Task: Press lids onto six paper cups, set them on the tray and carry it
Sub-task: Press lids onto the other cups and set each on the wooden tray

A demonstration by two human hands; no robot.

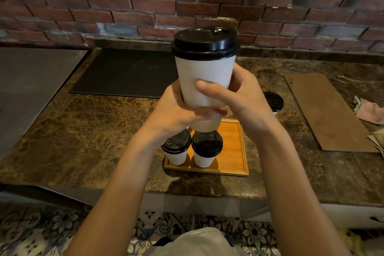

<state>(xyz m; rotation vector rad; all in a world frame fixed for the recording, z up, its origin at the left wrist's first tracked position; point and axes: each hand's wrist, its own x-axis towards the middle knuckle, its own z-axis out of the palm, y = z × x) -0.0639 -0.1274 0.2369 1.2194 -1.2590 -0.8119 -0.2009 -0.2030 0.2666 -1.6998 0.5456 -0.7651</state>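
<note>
A white paper cup with a black lid pressed on it is raised upright in front of me, well above the counter. My left hand wraps its lower part from the left, and my right hand grips it from the right, thumb across the front. Below my hands lies a wooden tray with two lidded cups at its left front: one and another beside it. A further lidded cup stands on the counter right of my right hand, partly hidden.
The brown marble counter runs under a brick wall. A black mat lies at the back left, a brown board at the right, with a pink cloth at the far right edge. Patterned floor tiles show below.
</note>
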